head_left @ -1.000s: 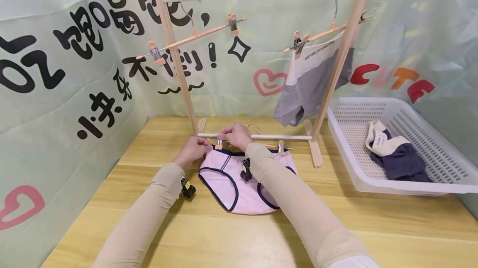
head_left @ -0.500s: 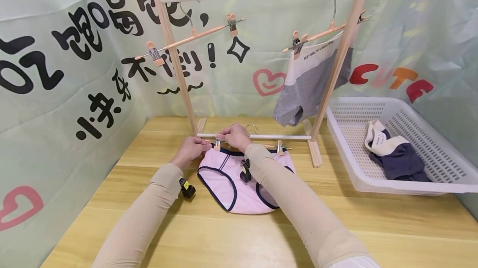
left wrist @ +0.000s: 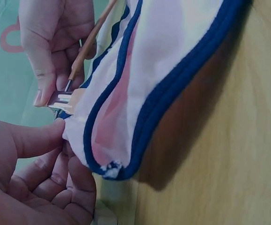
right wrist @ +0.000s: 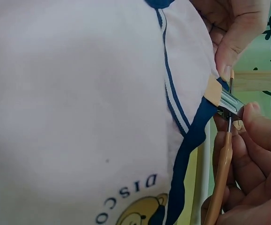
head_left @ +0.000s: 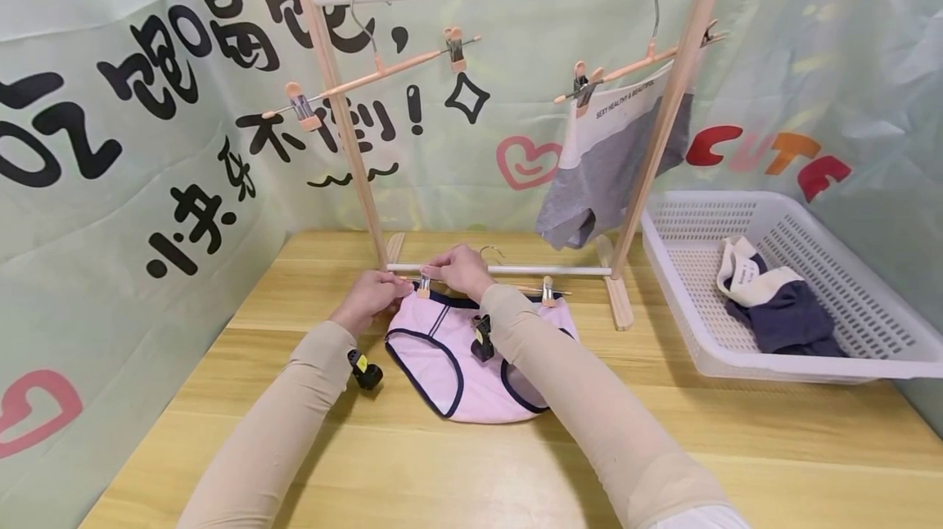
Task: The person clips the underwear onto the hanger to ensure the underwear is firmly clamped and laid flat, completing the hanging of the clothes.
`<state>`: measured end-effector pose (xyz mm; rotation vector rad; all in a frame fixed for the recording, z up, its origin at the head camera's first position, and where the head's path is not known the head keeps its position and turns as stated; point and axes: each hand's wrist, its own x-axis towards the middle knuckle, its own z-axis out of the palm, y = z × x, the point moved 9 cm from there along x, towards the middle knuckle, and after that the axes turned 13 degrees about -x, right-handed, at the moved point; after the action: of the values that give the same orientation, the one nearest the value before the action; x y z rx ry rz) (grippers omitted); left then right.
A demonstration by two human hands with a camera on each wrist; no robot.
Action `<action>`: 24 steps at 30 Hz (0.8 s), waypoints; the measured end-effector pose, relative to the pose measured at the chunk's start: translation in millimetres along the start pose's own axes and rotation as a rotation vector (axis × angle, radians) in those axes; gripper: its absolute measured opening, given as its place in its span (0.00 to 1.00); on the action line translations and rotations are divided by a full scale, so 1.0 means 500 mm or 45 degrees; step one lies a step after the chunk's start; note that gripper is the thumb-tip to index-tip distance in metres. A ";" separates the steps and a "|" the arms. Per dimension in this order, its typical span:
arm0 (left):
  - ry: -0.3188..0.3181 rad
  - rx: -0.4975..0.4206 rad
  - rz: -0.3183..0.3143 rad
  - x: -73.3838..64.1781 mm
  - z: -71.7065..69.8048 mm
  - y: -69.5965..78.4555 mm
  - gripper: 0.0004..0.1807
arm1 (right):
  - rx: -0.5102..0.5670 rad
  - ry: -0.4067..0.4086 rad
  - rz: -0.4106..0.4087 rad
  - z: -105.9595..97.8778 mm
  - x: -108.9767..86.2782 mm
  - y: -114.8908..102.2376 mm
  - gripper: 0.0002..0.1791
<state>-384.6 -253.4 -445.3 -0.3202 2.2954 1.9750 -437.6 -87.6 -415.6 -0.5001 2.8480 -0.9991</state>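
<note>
Pink underpants (head_left: 479,365) with navy trim lie on the table, their waistband along a clip hanger (right wrist: 223,174). The left hand (head_left: 372,297) pinches the waistband's left corner between thumb and fingers, as the left wrist view shows. Right beside it, the right hand (head_left: 458,269) pinches the hanger's left clip (right wrist: 223,97), its thumb on the metal end. That clip's peach pad lies over the navy waistband. The right clip (head_left: 548,291) sits on the waistband's other side. A bear print with lettering shows on the cloth in the right wrist view.
A wooden rack (head_left: 354,136) stands behind the hands. From its top bar hang a bare clip hanger (head_left: 379,70) and grey underpants (head_left: 597,160) on another hanger. A white basket (head_left: 678,291) at the right holds navy-and-cream underwear (head_left: 784,308).
Both hands keep their hold on the clip and the waistband corner. The whole head view has shifted slightly to the left; little else differs.
</note>
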 end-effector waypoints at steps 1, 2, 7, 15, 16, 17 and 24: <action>-0.004 -0.001 -0.005 -0.001 0.000 0.000 0.13 | -0.008 -0.005 -0.008 0.000 0.000 -0.001 0.14; -0.005 -0.005 -0.010 -0.001 -0.001 -0.001 0.13 | -0.019 -0.010 -0.019 0.001 0.000 -0.002 0.15; 0.002 0.051 0.011 -0.001 -0.002 0.003 0.12 | -0.052 -0.033 -0.075 0.003 -0.007 -0.010 0.16; -0.003 0.215 0.010 0.000 -0.006 0.009 0.07 | -0.056 -0.073 -0.152 0.006 -0.005 -0.005 0.15; -0.005 0.239 0.002 0.000 -0.006 0.009 0.08 | -0.049 -0.080 -0.158 0.006 -0.005 -0.004 0.14; -0.007 0.251 -0.005 -0.001 -0.008 0.008 0.08 | -0.042 -0.086 -0.162 0.005 -0.006 -0.003 0.13; -0.035 0.299 0.005 0.000 -0.014 0.010 0.11 | -0.069 -0.115 -0.184 -0.011 -0.012 -0.003 0.11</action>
<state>-385.3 -259.5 -439.7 -0.2664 2.4779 1.6751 -432.7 -83.6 -410.7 -0.7459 2.7984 -0.8966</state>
